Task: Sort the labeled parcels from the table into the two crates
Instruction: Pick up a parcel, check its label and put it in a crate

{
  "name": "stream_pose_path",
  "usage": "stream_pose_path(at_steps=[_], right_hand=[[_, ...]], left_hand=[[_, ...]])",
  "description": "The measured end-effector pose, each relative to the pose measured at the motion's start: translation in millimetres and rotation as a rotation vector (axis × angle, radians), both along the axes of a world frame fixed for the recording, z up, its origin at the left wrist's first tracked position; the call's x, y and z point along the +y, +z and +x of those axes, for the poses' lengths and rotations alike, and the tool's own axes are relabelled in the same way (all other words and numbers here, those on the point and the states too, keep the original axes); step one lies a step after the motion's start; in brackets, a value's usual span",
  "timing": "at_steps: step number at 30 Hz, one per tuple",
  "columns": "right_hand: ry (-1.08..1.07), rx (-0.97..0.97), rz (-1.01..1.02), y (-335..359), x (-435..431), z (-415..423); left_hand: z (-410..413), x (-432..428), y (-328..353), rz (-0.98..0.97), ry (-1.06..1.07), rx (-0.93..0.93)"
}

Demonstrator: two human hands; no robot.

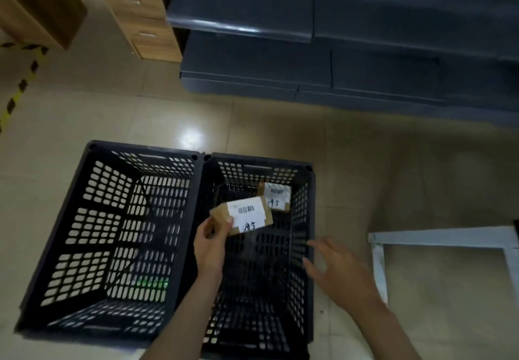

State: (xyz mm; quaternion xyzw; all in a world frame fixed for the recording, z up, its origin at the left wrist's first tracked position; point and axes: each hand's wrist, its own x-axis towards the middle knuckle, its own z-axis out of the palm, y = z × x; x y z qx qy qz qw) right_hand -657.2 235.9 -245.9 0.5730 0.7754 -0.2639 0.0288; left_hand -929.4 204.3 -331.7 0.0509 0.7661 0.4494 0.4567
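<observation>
Your left hand point(209, 243), just beside the left crate point(146, 149), pinches a parcel point(241, 216) by one corner (a thin hold); a slip could tip it there instead of into the right crate point(261, 160) below. A second parcel point(276, 196) lies farther in. Your right hand point(339, 272) hovers spread, holding nothing, near a white frame point(377, 269).

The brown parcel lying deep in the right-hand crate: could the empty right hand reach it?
Probably yes. The right hand hovers open at the black plastic crate, whose top is open, and nothing covers the brown cardboard parcel.
</observation>
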Motion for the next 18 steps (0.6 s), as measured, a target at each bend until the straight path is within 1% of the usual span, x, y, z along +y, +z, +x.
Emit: stream_pose_path(at_steps=[4, 9, 12, 18], right_hand=[[0.008, 0.032, 0.02, -49, 21, -4], [-0.019, 0.06, 0.088, -91, 29, -4], [-0.029, 0.079, 0.116, -103, 32, -1], [-0.046, 0.138, 0.125, -104, 38, 1]], left_hand=[[-1, 31, -44, 0.024, -0.021, 0.12], [-8, 55, -92, 0.008, -0.048, 0.203], [-12, 67, -114, 0.015, -0.066, 0.206], [-24, 91, -152, 0.055, -0.081, 0.188]])
